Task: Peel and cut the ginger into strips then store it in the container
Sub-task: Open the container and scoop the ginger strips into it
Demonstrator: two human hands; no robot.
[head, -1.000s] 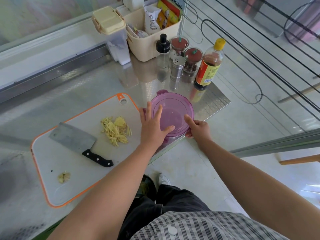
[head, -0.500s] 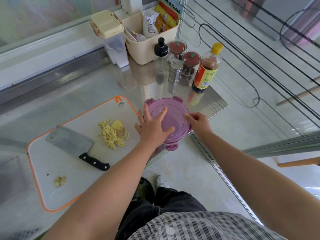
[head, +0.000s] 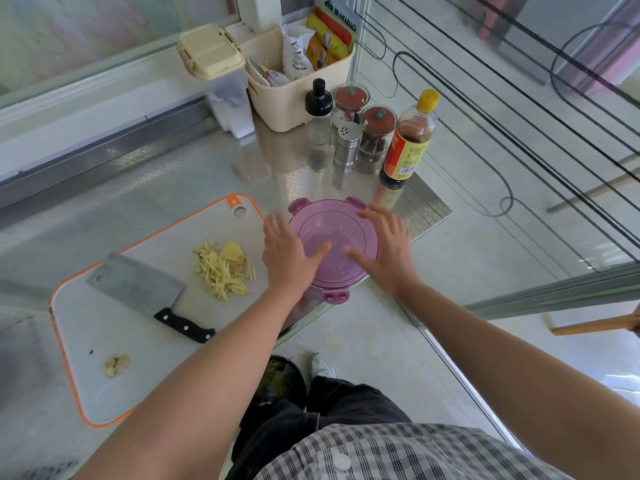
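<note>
We lay both palms on the purple container [head: 333, 221] at the near right corner of the worktop [head: 156, 195] — left hand [head: 287, 254] on its left side, right hand [head: 384, 251] on its right, fingers straight and spread, clasping nothing. Flat hands like these steady the tub, probably so we can work its lid, which is on. The ginger strips [head: 223, 268] sit heaped on the cutting board [head: 97, 341], just left of the container — close for scooping. The cleaver [head: 135, 285] lies flat beside them.

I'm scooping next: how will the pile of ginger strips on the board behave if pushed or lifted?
The ginger strips are loose thin slivers, so they will probably scatter rather than lift as one clump. They look light. On the smooth cutting board they should slide.
</note>
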